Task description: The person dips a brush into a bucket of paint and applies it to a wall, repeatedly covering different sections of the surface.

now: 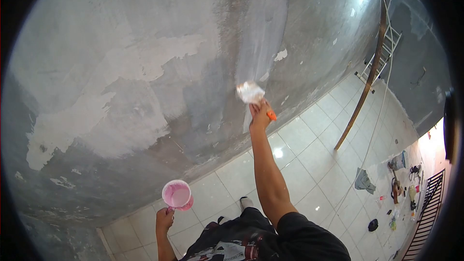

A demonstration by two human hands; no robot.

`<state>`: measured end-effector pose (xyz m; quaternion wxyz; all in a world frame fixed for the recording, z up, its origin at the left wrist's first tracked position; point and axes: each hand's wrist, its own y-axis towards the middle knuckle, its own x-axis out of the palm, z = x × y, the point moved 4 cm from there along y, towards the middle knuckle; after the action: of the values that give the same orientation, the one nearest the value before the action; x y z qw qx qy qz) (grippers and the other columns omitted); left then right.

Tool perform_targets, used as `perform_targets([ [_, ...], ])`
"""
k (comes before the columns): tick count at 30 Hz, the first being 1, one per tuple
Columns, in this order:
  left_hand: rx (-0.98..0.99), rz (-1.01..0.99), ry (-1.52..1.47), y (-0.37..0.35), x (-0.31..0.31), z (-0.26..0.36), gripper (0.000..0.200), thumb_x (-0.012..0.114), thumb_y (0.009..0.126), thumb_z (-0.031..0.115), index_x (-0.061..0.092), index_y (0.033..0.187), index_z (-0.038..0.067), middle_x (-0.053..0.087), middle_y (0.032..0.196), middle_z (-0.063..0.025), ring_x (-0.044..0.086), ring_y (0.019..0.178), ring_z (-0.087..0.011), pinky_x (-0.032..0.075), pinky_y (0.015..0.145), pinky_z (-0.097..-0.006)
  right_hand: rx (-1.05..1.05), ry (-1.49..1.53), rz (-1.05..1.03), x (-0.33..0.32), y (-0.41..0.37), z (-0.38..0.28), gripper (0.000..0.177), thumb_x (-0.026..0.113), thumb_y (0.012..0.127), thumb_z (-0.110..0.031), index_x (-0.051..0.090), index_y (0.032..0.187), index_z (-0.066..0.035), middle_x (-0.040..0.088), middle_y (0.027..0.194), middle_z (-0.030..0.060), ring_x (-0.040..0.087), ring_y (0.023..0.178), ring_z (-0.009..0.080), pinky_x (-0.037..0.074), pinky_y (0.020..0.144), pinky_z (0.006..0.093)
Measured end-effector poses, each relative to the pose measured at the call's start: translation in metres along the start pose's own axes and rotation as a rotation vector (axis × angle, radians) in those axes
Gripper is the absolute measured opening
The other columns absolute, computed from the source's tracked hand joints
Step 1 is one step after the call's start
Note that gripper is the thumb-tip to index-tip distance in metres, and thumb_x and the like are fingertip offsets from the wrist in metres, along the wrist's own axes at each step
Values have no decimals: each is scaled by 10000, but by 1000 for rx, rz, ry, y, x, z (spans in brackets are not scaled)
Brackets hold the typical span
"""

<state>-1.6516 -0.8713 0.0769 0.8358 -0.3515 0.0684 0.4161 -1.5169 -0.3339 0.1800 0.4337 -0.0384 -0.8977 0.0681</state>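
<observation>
Clothing: 1 dark shirt (314, 239), at the lower edge of the view.
Hand-held items: 2 in total; 1 pink dipper (188, 203) and 1 brush (250, 93).
Dipper position: directly beyond the left fingers (169, 211); bowl mouth turned toward the camera, pink interior visible.
Left hand (165, 219): clenched around the dipper handle; forearm rises from the lower edge, hand held low.
Brush position: at the right fingers (253, 109); pale, blurred head projects beyond them, orange handle end protrudes beside the hand.
Right hand (261, 115): grasping the brush; arm extended well forward, elbow slightly bent.
Wall (145, 5): grey, with lighter patches; pale vertical band above the brush head. Brush-to-wall contact cannot be determined.
Floor (302, 137): pale square tiles along the wall's foot.
Cloth (364, 181): 1 grey piece, lying on the floor to the right.
Pole (363, 97): 1, brown, slanted, lower end at the floor.
Ladder (385, 54): 1, standing behind the pole.
Loose articles: several, scattered at far right; too small to count.
Railing (426, 215): 1, dark-barred, at the right edge.
</observation>
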Motion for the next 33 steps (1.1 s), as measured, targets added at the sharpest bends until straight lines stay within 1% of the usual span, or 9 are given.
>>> perform_targets([
  [5,-16,44,80,3,-5,-4,225,606,848,218,555,726,35,492,542,-30,456,394,-128,333,346,-280,86,-126,185,-9,18,4,259,526,890,-158,539,1103,-12,598,1053,130,632,866,242,560,773,359],
  [9,-14,67,-18,-2,4,12,248,604,858,231,546,714,38,481,533,-21,443,389,-116,328,344,-276,-60,-242,-1,63,38,-58,229,508,892,-170,590,1030,-6,635,886,112,639,735,193,569,651,331],
  [12,-6,118,-73,-2,10,8,207,602,830,164,538,686,29,480,524,-24,429,374,-106,311,331,-266,-373,-206,-219,170,35,-158,197,555,876,-148,595,994,5,634,864,96,626,671,177,544,552,291],
  [13,-6,96,-118,0,14,9,204,601,833,160,536,692,28,473,524,-19,424,373,-101,307,329,-263,-432,-63,-291,205,36,-186,217,569,876,-154,580,1010,16,631,872,100,634,681,181,558,574,293],
  [15,-3,76,-163,4,21,14,200,599,837,156,535,699,27,466,524,-15,420,372,-97,302,328,-259,-470,43,-359,275,48,-240,232,544,909,-104,543,1102,25,614,1037,162,652,924,267,593,773,362],
  [19,-13,80,-158,6,36,33,218,597,854,173,532,699,34,457,524,-8,414,375,-87,294,327,-253,-509,202,-461,368,18,-332,302,580,877,-114,493,1115,50,584,1082,200,638,935,305,576,789,387],
  [22,-31,68,-159,4,44,39,225,597,862,181,529,699,42,454,524,-5,415,377,-86,293,329,-252,-433,304,-523,386,36,-339,311,583,858,-128,497,1081,71,563,1097,240,624,950,333,564,788,391],
  [28,13,23,-160,3,49,35,229,592,867,192,521,695,57,459,523,-5,410,376,-85,287,332,-252,-480,194,-574,259,83,-221,360,581,908,-224,490,1175,-1,589,1114,162,616,980,283,522,886,437],
  [33,-22,57,33,-2,41,41,251,589,857,213,535,680,43,469,517,-13,423,381,-94,310,345,-265,-131,28,-195,68,79,-97,324,586,899,-204,525,1153,-13,607,1021,120,634,883,225,546,821,381],
])
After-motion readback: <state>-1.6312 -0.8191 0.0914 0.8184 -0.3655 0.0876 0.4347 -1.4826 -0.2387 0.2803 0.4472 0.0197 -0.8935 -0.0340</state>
